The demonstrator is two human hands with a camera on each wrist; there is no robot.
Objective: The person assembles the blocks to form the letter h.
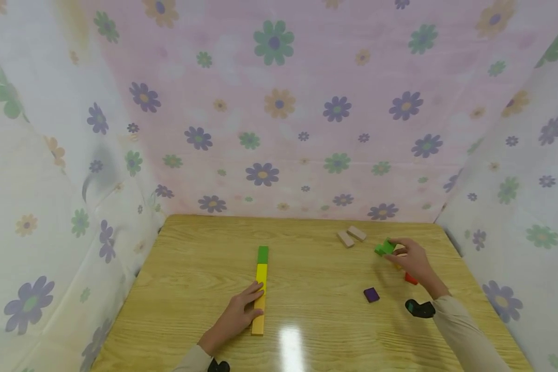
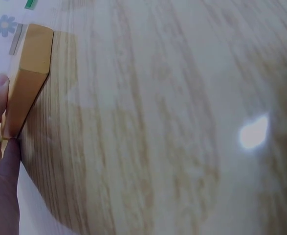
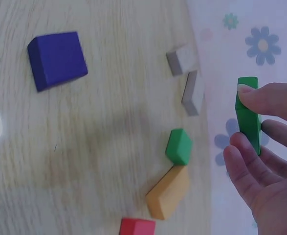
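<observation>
My left hand (image 1: 234,314) lies along the left side of a row of blocks on the table. Its fingertips touch the yellow block (image 1: 261,274) and its thumb rests at the orange block (image 1: 258,326). A green block (image 1: 263,254) forms the row's far end. Over the table's right side, my right hand (image 1: 414,261) pinches a green block (image 3: 249,117) between thumb and fingers, held up in the air. Below it on the table lie another green block (image 3: 179,147), an orange block (image 3: 167,193) and a red block (image 3: 137,226).
Two plain wooden blocks (image 1: 345,239) lie near the table's back edge. A dark purple block (image 1: 371,295) sits left of the right wrist. Flower-patterned cloth (image 1: 279,103) hangs behind the table and along both sides.
</observation>
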